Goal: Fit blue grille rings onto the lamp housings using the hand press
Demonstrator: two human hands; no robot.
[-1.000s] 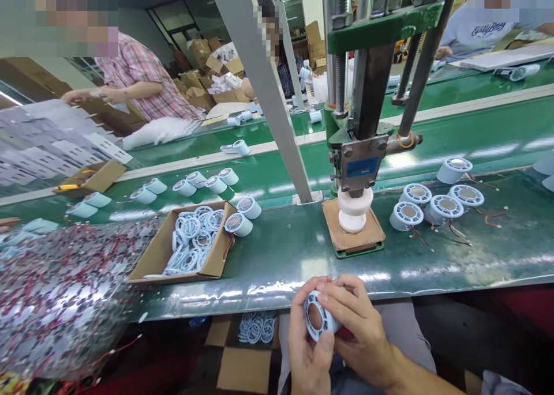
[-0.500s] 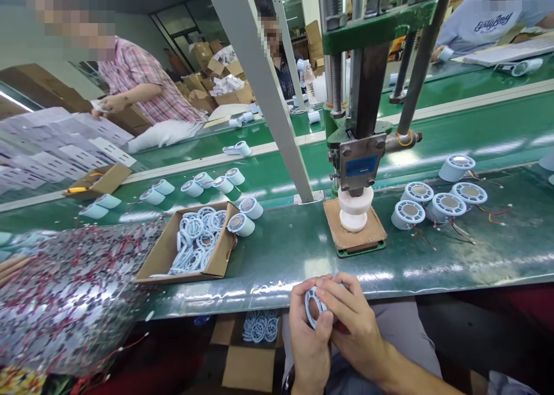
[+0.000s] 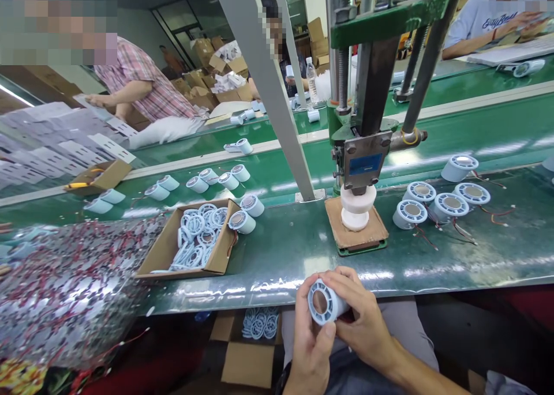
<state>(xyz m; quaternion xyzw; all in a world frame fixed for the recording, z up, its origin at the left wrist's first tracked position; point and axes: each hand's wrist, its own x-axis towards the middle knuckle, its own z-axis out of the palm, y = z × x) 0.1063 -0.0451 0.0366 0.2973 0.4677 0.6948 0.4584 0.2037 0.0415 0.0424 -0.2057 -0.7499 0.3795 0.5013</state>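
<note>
Both my hands hold a light-blue cylindrical housing (image 3: pixel 324 303) above my lap, just off the bench's front edge. Its slotted ring end, with a copper-brown disc at the centre, faces left and up towards me. My left hand (image 3: pixel 308 331) is closed around the ring end, thumb at the lower rim. Fingers of my right hand (image 3: pixel 363 320) wrap over the top and far side of the body. Beyond them stands a green hand press (image 3: pixel 363 158), its white round pusher (image 3: pixel 358 199) over a white round block (image 3: pixel 355 219) on a cardboard-covered base.
Several similar housings with wires (image 3: pixel 450 204) stand right of the press. To the left sits a cardboard box (image 3: pixel 216 262) of light-blue rings, with two housings (image 3: pixel 242 222) beside it. Wired metal parts (image 3: pixel 82 291) cover the far left. Co-workers sit or stand across the green conveyor (image 3: pixel 277 164).
The housing has turned in my hands, so its ring face shows more fully. My right fingers have shifted back from that face. Housings on the conveyor have moved slightly right.
</note>
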